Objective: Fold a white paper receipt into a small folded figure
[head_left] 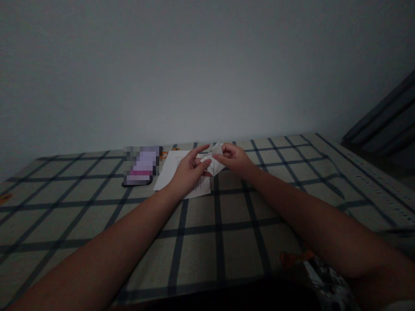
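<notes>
No words, brands or numbers are standing out clearly enough to read. The folded paper (216, 168) is bearing dark, thin marks that are looking like writing or print, too small to make out. The white sheet (167, 170) is carrying faint grey marks, equally illegible. The phone (142, 164) is showing a pale screen with a pink band, its content blurred into blocks. Small dark marks are running along the checked cloth's (282, 155) right border, forming no readable letters.

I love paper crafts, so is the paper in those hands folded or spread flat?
Folded: the small paper held by the left hand and right hand shows crease lines and pointed corners.
</notes>
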### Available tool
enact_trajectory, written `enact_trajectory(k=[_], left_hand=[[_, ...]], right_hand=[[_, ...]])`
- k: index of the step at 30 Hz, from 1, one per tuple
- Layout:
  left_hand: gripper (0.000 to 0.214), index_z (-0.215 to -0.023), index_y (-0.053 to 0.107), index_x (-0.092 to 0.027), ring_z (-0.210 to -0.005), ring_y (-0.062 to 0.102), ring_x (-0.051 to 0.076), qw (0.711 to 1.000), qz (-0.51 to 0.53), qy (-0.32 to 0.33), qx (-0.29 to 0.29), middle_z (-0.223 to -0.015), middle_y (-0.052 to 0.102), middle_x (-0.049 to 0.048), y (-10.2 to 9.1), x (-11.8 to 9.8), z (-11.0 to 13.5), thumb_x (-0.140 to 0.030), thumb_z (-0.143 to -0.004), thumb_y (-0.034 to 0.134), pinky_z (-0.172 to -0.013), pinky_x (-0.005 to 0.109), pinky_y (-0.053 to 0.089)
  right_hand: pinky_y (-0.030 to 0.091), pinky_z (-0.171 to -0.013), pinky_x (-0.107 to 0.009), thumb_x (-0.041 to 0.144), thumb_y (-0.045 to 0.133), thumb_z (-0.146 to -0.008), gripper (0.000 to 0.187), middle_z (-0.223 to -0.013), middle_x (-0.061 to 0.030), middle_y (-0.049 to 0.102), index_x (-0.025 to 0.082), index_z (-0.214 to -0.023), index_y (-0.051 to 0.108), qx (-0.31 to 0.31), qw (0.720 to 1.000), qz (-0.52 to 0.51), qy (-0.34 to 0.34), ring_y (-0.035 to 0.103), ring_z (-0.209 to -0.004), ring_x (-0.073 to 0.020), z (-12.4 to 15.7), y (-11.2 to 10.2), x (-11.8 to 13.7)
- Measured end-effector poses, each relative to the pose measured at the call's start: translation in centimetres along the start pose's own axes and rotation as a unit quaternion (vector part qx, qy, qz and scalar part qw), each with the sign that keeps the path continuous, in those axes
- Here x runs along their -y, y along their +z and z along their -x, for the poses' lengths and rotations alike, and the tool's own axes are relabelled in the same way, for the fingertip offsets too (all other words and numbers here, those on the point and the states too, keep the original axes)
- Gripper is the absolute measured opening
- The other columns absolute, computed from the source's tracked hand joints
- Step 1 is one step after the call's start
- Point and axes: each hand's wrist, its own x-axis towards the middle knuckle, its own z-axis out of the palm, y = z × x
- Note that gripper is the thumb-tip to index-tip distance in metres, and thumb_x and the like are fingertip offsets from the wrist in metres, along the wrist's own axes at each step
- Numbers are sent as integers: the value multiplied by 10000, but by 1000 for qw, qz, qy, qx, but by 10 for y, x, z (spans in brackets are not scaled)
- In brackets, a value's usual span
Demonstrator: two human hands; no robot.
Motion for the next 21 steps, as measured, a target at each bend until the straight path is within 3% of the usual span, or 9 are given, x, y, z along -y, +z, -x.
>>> enact_trajectory(k=[8,15,21], left_hand=[[633,-1392,462,-187,-607,630,127,1000,6,1,-4,-659,633,-19,0,-1,0,-311,-811,680,-619,271,577],[708,-1439,395,-197,-615,646,146,1000,8,-20,21,-624,614,-33,-1,2,0,-333,-809,687,-679,340,603],[690,-1436,404,-199,-597,635,133,1000,-7,-8,22,-623,627,-32,-2,2,0,-324,-814,674,-667,312,597]], right_hand=[[258,-486,-231,454,665,-788,338,-584,65,393,197,-714,457,-6,1000,13,-18,357,-519,-82,1,0,0],[292,-502,-235,443,654,-801,324,-596,60,410,200,-724,454,-17,1000,5,-25,375,-535,-87,0,0,-1],[297,-493,-239,452,662,-780,334,-588,59,419,207,-718,444,-20,1000,2,-13,386,-529,-91,1,1,3]])
